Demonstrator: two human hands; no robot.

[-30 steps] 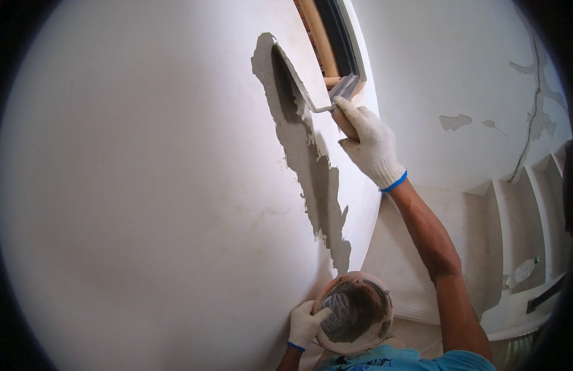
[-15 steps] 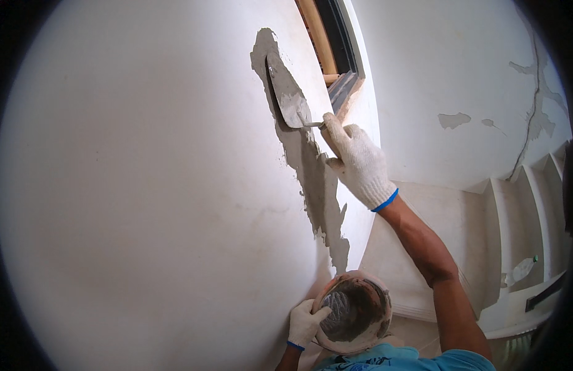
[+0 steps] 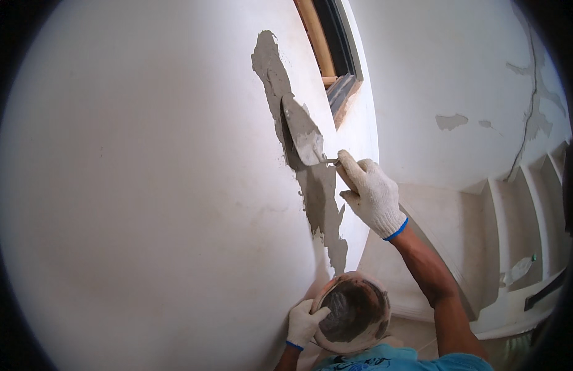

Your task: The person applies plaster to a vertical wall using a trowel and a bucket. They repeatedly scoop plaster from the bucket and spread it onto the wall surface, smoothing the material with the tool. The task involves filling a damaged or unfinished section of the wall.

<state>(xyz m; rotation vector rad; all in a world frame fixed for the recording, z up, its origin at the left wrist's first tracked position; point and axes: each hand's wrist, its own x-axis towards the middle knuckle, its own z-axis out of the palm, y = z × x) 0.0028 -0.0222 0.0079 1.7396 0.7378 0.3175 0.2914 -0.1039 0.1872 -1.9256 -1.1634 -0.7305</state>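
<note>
My right hand (image 3: 374, 191), in a white knit glove with a blue cuff, grips the handle of a trowel (image 3: 305, 137). The blade lies along a grey mortar strip (image 3: 319, 195) that runs down the white wall (image 3: 157, 185), its tip pointing up the strip. Some mortar is smeared on the blade. My left hand (image 3: 304, 323), gloved the same way, holds the rim of a round bucket (image 3: 383, 294) below the strip's lower end. Inside the bucket is grey material, and its walls are stained.
A window opening (image 3: 342, 80) with a wooden frame sits right of the strip's upper part. Farther right are a cracked, patched wall (image 3: 447, 55) and white steps (image 3: 521, 222). A clear plastic bottle (image 3: 519, 271) lies on the steps.
My right hand has moved the trowel down and slightly right along the mortar strip, uncovering its upper part. My left hand and the bucket have stayed nearly in place.
</note>
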